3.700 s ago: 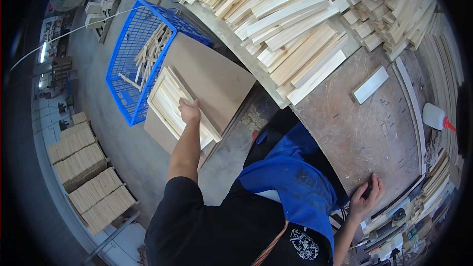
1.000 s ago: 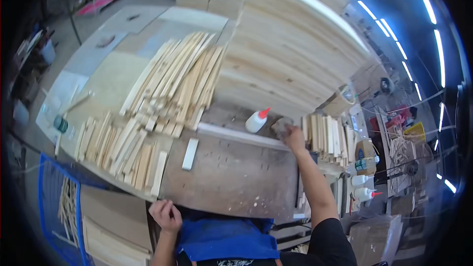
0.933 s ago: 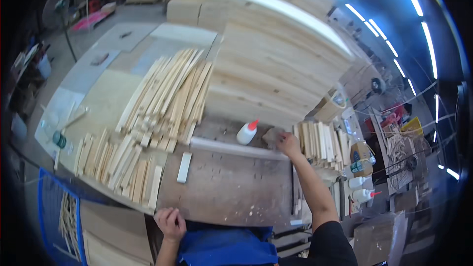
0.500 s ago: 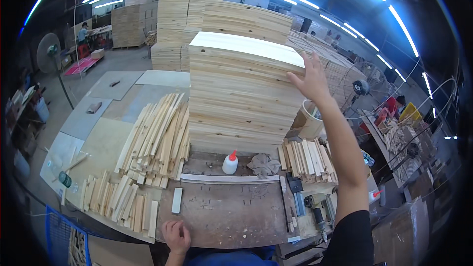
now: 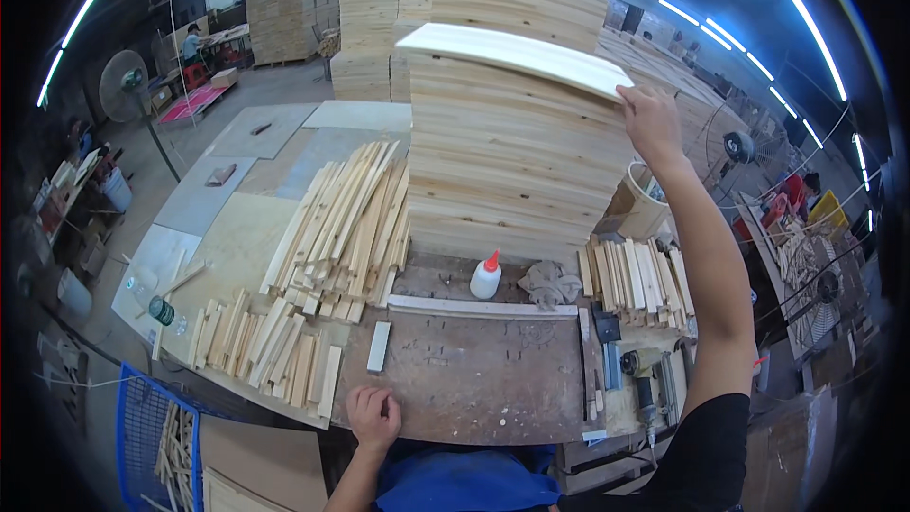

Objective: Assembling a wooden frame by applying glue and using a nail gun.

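Note:
My right hand (image 5: pixel 654 123) is raised at the far side, its thumb and fingers closed on the right end of a wooden board (image 5: pixel 512 55) whose top shines white under the lamps. That board lies along the top of a tall stack of boards (image 5: pixel 512 161); a dark line shows beneath its right part. Down at the near left edge of the brown workbench (image 5: pixel 474 379), my left hand (image 5: pixel 374 415) rests with curled fingers and nothing visible in them. Just beyond it lies a small pale block (image 5: pixel 378 347). A white glue bottle with a red cap (image 5: pixel 485 280) stands before the stack.
Wood strips are heaped at the left (image 5: pixel 332 218) and right (image 5: pixel 635 280) of the stack. A crumpled rag (image 5: pixel 550 284) lies by a raised wooden strip (image 5: pixel 483 309). Right of the work surface lies an air tool (image 5: pixel 646 387). A blue crate (image 5: pixel 142 436) stands at lower left.
My right hand has gone from open fingers beside the stack to a grip on the top board's right end. The whole view has shifted; my left hand stays at the bench edge.

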Demonstrator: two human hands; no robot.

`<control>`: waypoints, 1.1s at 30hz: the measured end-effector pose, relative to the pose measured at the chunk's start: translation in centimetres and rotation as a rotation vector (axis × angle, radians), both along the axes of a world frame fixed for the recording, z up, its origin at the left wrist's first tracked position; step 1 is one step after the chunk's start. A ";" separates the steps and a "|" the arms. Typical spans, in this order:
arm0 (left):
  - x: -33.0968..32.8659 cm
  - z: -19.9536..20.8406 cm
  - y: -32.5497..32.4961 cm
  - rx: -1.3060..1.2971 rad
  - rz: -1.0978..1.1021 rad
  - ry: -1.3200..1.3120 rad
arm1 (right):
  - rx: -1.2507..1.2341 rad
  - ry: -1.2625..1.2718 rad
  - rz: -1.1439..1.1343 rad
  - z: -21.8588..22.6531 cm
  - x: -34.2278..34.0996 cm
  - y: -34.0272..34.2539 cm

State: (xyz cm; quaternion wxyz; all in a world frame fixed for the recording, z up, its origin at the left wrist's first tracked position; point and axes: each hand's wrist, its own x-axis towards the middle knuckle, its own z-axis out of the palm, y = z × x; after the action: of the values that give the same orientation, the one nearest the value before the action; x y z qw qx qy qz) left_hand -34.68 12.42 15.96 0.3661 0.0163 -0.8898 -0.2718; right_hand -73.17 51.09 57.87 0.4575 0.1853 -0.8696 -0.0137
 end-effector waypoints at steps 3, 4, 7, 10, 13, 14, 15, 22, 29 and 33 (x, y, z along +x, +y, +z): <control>0.4 0.3 0.3 0.011 0.012 -0.012 | -0.005 0.202 0.111 -0.4 5.7 -0.8; 0.4 0.4 0.0 0.017 0.018 -0.006 | 0.018 0.239 0.102 -0.7 8.6 -0.8; 0.2 0.4 -0.9 0.115 -0.023 -0.039 | 0.101 0.325 0.079 -3.0 18.2 2.2; 1.2 0.4 -0.6 0.413 0.007 -0.119 | 0.057 0.205 0.187 -7.6 25.6 3.2; 3.7 -3.0 -2.7 0.487 0.008 -0.155 | -0.031 -0.022 0.309 -14.3 31.1 3.8; 4.5 -4.4 -3.7 0.324 -0.024 -0.101 | -0.062 -0.109 0.320 -16.6 32.3 3.5; 5.3 -5.9 -4.3 0.162 -0.059 -0.041 | -0.096 -0.193 0.331 -19.0 33.4 3.2; 1.0 2.5 -1.5 1.201 -0.181 0.124 | -0.189 -0.325 0.263 -32.0 37.1 4.0; 2.8 1.7 0.4 0.320 -0.159 -0.289 | -0.176 -0.564 0.226 -35.0 38.9 5.1; 3.2 2.1 1.3 0.005 -0.176 -0.375 | -0.252 -0.797 0.244 -35.3 39.4 5.4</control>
State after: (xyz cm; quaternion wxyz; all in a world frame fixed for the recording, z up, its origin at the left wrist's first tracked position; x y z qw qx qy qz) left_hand -31.45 13.71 18.01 0.1686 -0.0104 -0.9398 -0.2971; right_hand -33.78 56.48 22.62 0.1032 0.2204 -0.9448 0.2193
